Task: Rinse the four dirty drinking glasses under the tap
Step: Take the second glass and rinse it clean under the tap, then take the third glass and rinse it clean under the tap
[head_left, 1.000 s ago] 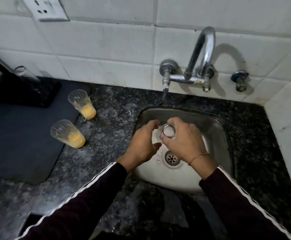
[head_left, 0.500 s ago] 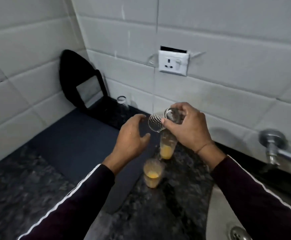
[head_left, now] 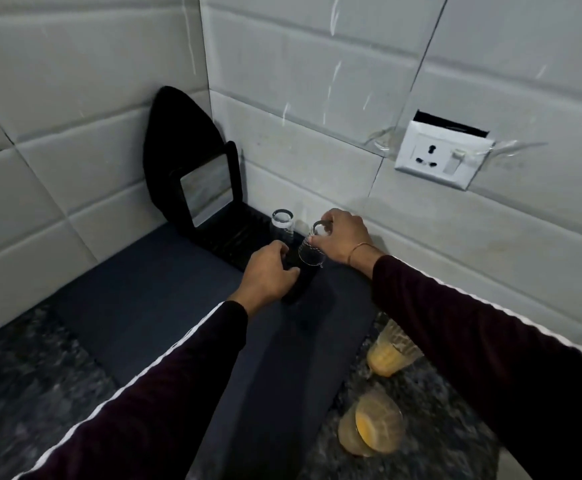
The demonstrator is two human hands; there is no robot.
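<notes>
Head view: four glasses, two clear on the black rack (head_left: 248, 237), two with orange residue (head_left: 391, 351) (head_left: 372, 424) on the counter (head_left: 456, 441) | right hand (head_left: 343, 235) gripped one clear glass (head_left: 312, 251) by its upturned base, beside the other (head_left: 282, 226) | left hand (head_left: 270, 275) loosely curled, holding nothing | mirror (head_left: 206, 188), socket (head_left: 443, 154) behind.

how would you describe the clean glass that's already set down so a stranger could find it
Start at the black mirror in the tiled corner. Just to its right a clear glass stands upside down on the black rack. No hand touches it, unlike the glass in the right hand.
</notes>
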